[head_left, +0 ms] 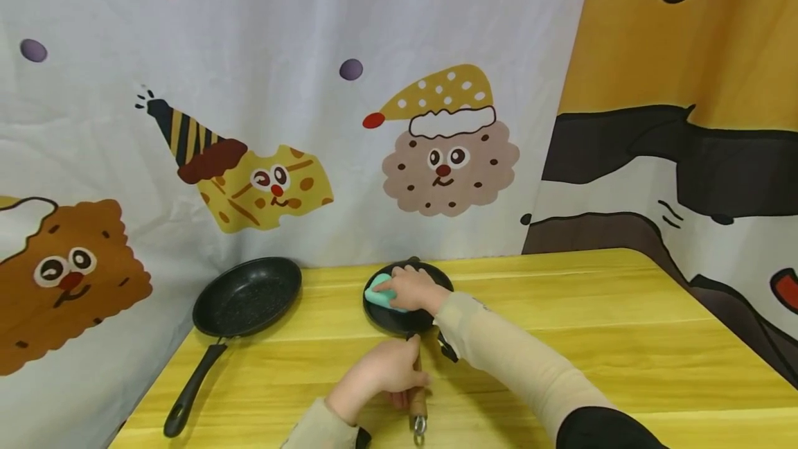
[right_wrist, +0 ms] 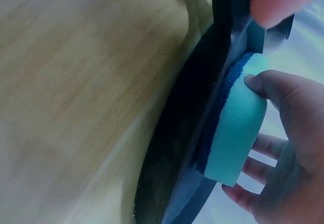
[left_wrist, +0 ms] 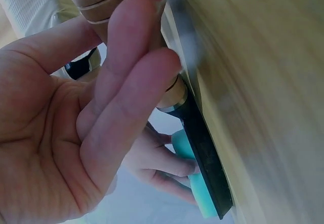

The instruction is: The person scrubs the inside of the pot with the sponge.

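Sponge [right_wrist: 235, 133] and small pan [head_left: 399, 322] occupy both hands of a person at a yellow wooden counter [head_left: 623, 328]. From where I stand, the left grip [head_left: 389, 366] is curled round the pan's wooden handle [head_left: 418, 404], presumably to hold the pan steady against pressure from the other side; the handle points back toward the person, which puts it in easy reach. The right grip [head_left: 416, 288] pinches the sponge, thumb at one edge and fingers at the opposite one, a hold that seems meant to leave the dark underside free to meet the pan. That dark layer faces the cooking surface, with the green foam turned toward the palm. The sponge lies inside the rim, toward the pan's left side, directly under the right grip's fingers and beyond the left grip, well clear of its hold. Off to the left, a larger pan [head_left: 252, 296] rests untouched, its black handle [head_left: 196, 390] angled toward the near edge, perhaps placed there to leave elbow room.
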`<action>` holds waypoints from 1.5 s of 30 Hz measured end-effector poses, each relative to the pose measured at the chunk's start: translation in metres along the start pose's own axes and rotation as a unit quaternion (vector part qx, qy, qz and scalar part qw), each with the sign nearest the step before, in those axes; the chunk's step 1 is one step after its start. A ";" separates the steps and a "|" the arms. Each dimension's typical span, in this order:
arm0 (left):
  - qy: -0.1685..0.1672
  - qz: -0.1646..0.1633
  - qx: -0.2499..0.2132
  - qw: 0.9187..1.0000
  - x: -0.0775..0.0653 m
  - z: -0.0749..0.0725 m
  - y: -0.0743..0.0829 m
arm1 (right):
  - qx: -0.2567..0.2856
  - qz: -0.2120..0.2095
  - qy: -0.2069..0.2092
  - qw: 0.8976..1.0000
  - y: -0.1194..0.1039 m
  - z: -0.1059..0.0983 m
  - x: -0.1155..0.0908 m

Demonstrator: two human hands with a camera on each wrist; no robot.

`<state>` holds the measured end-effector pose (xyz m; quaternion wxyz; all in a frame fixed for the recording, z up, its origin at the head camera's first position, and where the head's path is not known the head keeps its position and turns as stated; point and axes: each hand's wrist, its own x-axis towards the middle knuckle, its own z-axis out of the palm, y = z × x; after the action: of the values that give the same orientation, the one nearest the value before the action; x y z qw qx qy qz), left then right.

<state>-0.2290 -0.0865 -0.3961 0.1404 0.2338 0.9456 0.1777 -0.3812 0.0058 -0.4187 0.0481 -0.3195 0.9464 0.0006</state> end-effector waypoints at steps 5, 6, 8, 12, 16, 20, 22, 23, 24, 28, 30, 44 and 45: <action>-0.008 -0.013 -0.041 0.999 -0.001 0.000 0.001 | 0.000 0.020 0.009 1.000 0.006 0.001 0.003; -0.008 -0.014 -0.044 0.999 0.000 0.000 0.001 | 0.002 0.025 0.010 1.000 0.008 0.001 0.003; -0.007 -0.015 -0.039 0.999 0.000 0.001 0.002 | 0.009 0.035 0.011 0.999 0.013 0.002 0.002; -0.009 -0.016 -0.038 0.999 0.002 0.003 0.004 | 0.014 0.041 0.023 0.999 0.025 0.003 0.001; -0.015 -0.024 -0.070 0.997 0.001 0.003 0.005 | 0.011 0.040 0.032 0.999 0.037 0.003 0.000; -0.014 -0.026 -0.085 0.996 0.001 0.003 0.005 | 0.012 0.045 0.028 0.999 0.046 0.003 -0.004; -0.014 -0.026 -0.088 0.996 0.001 0.004 0.006 | 0.020 0.041 0.029 0.999 0.049 0.003 -0.006; -0.015 -0.026 -0.090 0.995 0.001 0.004 0.006 | 0.025 0.037 0.028 0.999 0.051 0.002 -0.007; -0.016 -0.026 -0.091 0.995 0.002 0.004 0.006 | 0.029 0.034 0.026 0.999 0.052 0.001 -0.009; -0.017 -0.025 -0.091 0.995 0.002 0.003 0.006 | 0.040 0.013 0.027 0.999 0.058 -0.002 -0.015; -0.014 -0.025 -0.083 0.996 0.002 0.001 0.006 | 0.043 0.003 0.028 0.999 0.061 -0.004 -0.018; -0.018 -0.024 -0.111 0.993 -0.001 0.002 -0.002 | 0.111 -0.045 -0.041 0.992 0.059 -0.016 -0.033; -0.018 -0.023 -0.115 0.993 -0.001 0.002 -0.002 | 0.115 -0.045 -0.045 0.991 0.059 -0.017 -0.034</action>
<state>-0.2286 -0.0883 -0.3987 0.1871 0.1970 0.9214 0.2777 -0.3913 0.0724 -0.4007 0.1265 -0.3535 0.9219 -0.0957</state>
